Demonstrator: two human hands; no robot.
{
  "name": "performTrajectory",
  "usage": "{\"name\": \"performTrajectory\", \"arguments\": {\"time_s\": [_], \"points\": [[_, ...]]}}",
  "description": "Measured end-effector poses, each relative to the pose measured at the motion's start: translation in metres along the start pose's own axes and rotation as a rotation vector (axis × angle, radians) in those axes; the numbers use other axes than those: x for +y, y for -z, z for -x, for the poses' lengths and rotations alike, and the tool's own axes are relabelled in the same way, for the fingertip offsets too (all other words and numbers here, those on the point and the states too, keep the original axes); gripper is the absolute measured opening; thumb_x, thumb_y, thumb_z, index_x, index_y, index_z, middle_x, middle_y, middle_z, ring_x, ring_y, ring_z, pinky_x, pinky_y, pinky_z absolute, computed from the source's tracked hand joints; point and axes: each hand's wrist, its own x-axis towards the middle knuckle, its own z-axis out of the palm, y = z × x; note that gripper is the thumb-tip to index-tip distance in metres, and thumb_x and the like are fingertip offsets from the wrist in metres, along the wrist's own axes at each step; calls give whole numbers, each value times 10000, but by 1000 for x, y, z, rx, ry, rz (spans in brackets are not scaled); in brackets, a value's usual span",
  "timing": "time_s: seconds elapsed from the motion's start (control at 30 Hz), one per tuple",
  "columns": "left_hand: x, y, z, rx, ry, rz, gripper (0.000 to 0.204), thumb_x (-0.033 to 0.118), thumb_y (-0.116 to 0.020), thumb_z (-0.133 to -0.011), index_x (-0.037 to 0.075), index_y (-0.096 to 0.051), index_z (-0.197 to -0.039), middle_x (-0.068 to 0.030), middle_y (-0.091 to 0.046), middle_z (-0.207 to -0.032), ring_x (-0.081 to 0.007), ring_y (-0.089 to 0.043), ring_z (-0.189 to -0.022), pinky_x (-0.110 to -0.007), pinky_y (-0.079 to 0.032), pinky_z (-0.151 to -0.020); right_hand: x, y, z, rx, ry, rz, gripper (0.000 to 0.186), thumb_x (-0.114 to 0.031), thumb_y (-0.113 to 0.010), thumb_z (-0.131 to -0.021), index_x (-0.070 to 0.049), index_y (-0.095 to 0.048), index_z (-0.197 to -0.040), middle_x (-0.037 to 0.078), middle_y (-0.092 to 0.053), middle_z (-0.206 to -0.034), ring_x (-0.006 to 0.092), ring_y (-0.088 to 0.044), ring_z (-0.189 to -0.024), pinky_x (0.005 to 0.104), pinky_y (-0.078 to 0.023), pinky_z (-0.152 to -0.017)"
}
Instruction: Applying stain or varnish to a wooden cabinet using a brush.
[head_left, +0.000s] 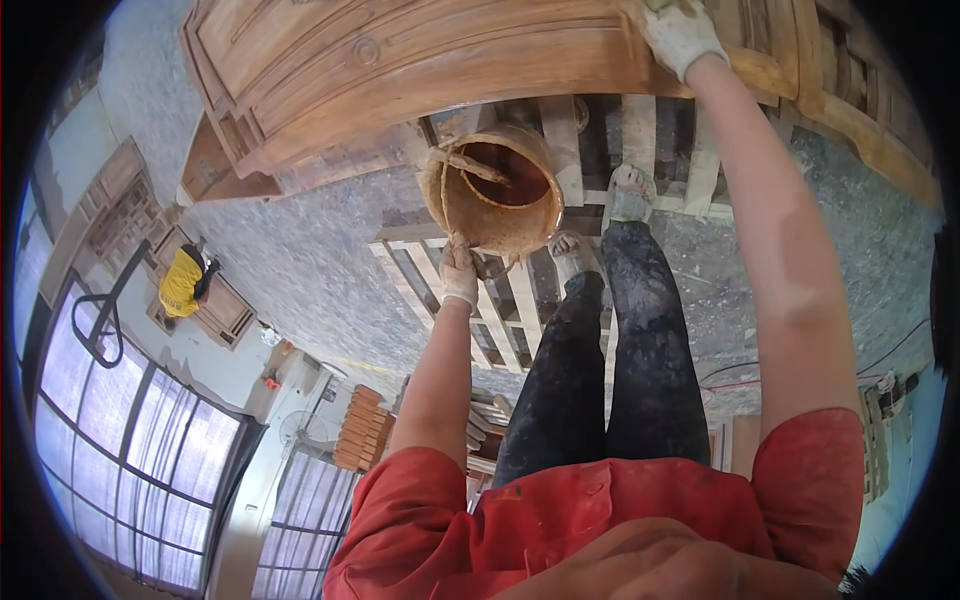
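Observation:
My left hand (459, 277), in a stained whitish glove, is closed at the near edge of a stain-smeared bucket (515, 237). Whether its fingers grip the rim or the handle is hard to make out. Dark reddish-brown liquid (520, 172) lies in the bucket, and a stick-like tool (472, 166) leans inside it. My right arm stretches far forward, and my gloved right hand (683, 38) is against a carved brown wooden panel (420, 75). Its fingers close around something pale green, mostly cut off by the upper edge of the view.
Wooden slatted pallets (505, 305) lie under the bucket and around my feet (630, 195). A grey, paint-marked floor (310, 260) spreads to the left. Farther off, a person in a yellow top (182, 282) bends over another wooden panel (222, 315). Stacked wooden pieces (362, 428) stand beyond.

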Motion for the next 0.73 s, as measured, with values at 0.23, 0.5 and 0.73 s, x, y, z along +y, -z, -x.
{"name": "performTrajectory", "arguments": {"time_s": [0.23, 0.5, 0.73], "points": [[4, 19, 4, 75, 0, 30, 444, 476, -464, -935, 44, -558, -901, -17, -429, -510, -111, -389, -412, -234, -370, -413, -36, 114, 58, -170, -748, -1545, 310, -291, -648, -829, -40, -623, -1011, 137, -612, -833, 241, -593, -678, 362, -509, -542], [35, -12, 31, 65, -48, 166, 288, 350, -500, -917, 74, -583, -912, -10, -470, -625, -105, -423, -495, -249, -397, -404, -154, 101, 206, -199, -665, -2505, 428, -210, -708, -796, -69, -569, -1175, 61, -630, -906, 132, -541, -616, 230, -440, -539], [54, -7, 99, -22, -6, 39, 279, 324, -541, -892, 96, -604, -1040, -35, -522, -735, -116, -463, -526, -274, -453, -409, -228, 117, 309, -445, -764, -2260, 365, -147, -687, -784, -88, -623, -1139, 67, -666, -934, 130, -572, -666, 232, -446, -519]]}}
